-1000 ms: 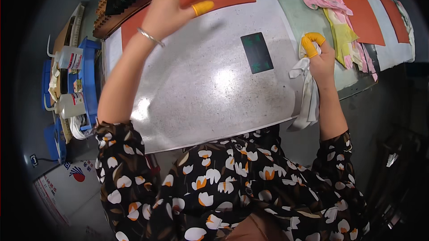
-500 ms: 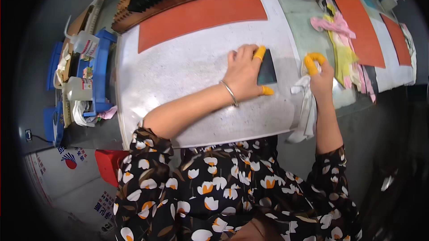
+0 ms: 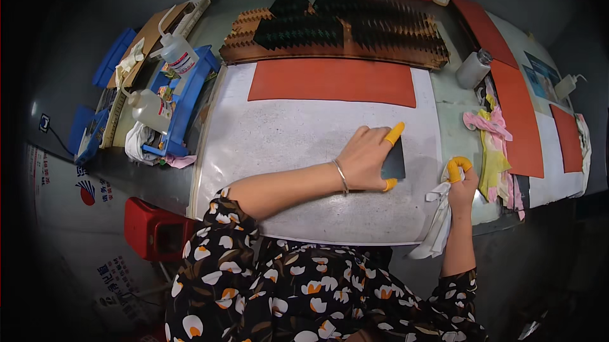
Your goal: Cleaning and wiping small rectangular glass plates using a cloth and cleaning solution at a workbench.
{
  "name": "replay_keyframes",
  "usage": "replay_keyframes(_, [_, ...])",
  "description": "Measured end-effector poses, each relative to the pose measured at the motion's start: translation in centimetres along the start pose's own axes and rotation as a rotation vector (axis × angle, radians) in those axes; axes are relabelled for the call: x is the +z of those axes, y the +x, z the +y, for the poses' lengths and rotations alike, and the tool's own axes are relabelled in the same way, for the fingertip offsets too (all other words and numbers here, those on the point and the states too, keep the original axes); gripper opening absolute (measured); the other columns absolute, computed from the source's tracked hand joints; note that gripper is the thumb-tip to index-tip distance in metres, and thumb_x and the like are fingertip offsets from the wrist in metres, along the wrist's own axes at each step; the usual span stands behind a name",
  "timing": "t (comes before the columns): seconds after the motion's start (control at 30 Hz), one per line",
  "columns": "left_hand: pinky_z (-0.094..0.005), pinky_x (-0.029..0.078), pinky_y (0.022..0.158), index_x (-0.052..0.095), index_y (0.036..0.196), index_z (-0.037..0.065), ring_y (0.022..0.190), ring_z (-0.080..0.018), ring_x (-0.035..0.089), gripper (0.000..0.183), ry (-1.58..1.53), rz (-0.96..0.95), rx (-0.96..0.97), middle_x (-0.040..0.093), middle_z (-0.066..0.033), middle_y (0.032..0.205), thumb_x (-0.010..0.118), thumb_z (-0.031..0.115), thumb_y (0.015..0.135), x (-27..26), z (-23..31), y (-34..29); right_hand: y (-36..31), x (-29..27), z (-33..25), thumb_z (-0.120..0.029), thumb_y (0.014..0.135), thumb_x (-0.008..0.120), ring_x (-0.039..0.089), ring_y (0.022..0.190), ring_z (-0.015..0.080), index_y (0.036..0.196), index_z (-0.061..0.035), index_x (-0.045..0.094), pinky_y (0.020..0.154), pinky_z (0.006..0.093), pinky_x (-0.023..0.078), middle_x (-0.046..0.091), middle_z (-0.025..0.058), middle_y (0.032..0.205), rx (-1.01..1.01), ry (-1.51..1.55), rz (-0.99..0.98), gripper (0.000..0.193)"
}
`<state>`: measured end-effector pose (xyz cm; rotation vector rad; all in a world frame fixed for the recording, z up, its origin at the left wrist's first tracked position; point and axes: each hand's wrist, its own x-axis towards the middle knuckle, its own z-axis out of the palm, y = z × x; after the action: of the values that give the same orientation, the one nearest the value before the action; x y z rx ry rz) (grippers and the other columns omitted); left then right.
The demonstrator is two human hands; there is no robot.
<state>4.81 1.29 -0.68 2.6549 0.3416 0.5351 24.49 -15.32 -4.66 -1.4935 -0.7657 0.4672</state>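
Observation:
My left hand (image 3: pixel 366 157) grips a thin, dark rectangular plate (image 3: pixel 394 163) between thumb and forefinger, at its near and far edges. Yellow finger cots cover those two fingertips, and a bangle circles the wrist. The plate is over the white work surface (image 3: pixel 279 151); whether it touches the surface I cannot tell. To its right, my right hand (image 3: pixel 464 184) is closed on a white cloth (image 3: pixel 435 231), which hangs down past the table's front edge. Yellow finger cots are on its thumb and forefinger too.
Behind an orange-red mat (image 3: pixel 330 82) stands a wooden rack (image 3: pixel 336 56) with rows of dark plates. Squeeze bottles (image 3: pixel 152 110) and a blue tray (image 3: pixel 181 98) sit at left. At right are a grey bottle (image 3: pixel 474 69) and pink and yellow cloths (image 3: pixel 491 151). A red stool (image 3: pixel 152 228) stands below.
The view has tilted up, so the whole rack now shows and everything sits lower in the picture. Both hands keep their holds, on the plate and on the cloth.

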Motion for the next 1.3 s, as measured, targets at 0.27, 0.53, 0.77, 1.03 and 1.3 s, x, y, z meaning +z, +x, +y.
replay_keyframes(0.27, [-0.0387,0.027,0.092,0.035,0.127,-0.003,0.103,-0.029,0.043,0.089,0.417,0.062,-0.044,0.047,-0.017,0.107,0.07,0.038,0.056,-10.6,-8.4,4.2,0.1,-0.3,-0.2,-0.007,0.083,0.06,0.045,0.065,0.0045,0.088,0.0008,0.058,0.058,0.0187,0.037,0.054,-0.0009,0.073,-0.012,-0.062,0.006,0.01])
replay_keyframes(0.53, [-0.0392,0.027,0.092,0.046,0.114,-0.004,0.108,-0.0283,0.041,0.075,0.614,-0.175,-0.264,0.051,-0.0163,0.109,0.071,0.037,0.057,-13.8,-14.3,13.7,-0.1,-0.2,0.0,-0.006,0.082,0.06,0.046,0.065,0.0044,0.088,0.0004,0.058,0.058,0.0188,0.037,0.054,-0.0013,0.072,-0.012,-0.075,0.008,0.009])
replay_keyframes(0.77, [-0.0377,0.031,0.087,0.051,0.106,0.0,0.102,-0.025,0.045,0.065,0.63,-0.337,-0.25,0.052,-0.0112,0.103,0.069,0.043,0.06,-12.9,-16.2,16.9,-0.1,-0.3,0.2,-0.006,0.082,0.06,0.045,0.064,0.004,0.088,-0.0002,0.058,0.057,0.0182,0.037,0.053,-0.0023,0.071,0.003,-0.038,0.002,0.009])
replay_keyframes(1.03, [-0.0352,0.035,0.083,0.053,0.098,0.0,0.097,-0.0251,0.05,0.056,0.689,-0.388,-0.231,0.054,-0.0104,0.094,0.07,0.036,0.059,-13.8,-15.0,17.6,0.0,-0.2,-0.3,-0.008,0.083,0.061,0.045,0.061,0.0036,0.089,-0.0006,0.057,0.055,0.018,0.036,0.053,-0.0027,0.07,0.032,-0.008,0.005,0.011])
replay_keyframes(1.3, [-0.0407,0.032,0.09,0.051,0.104,-0.001,0.101,-0.0265,0.051,0.061,0.687,-0.502,-0.267,0.056,-0.0128,0.1,0.071,0.036,0.06,-13.4,-14.3,18.1,-0.2,-0.3,0.2,-0.008,0.083,0.06,0.045,0.06,0.0038,0.09,-0.0007,0.057,0.055,0.0179,0.036,0.053,-0.0027,0.07,0.041,0.024,0.003,0.01])
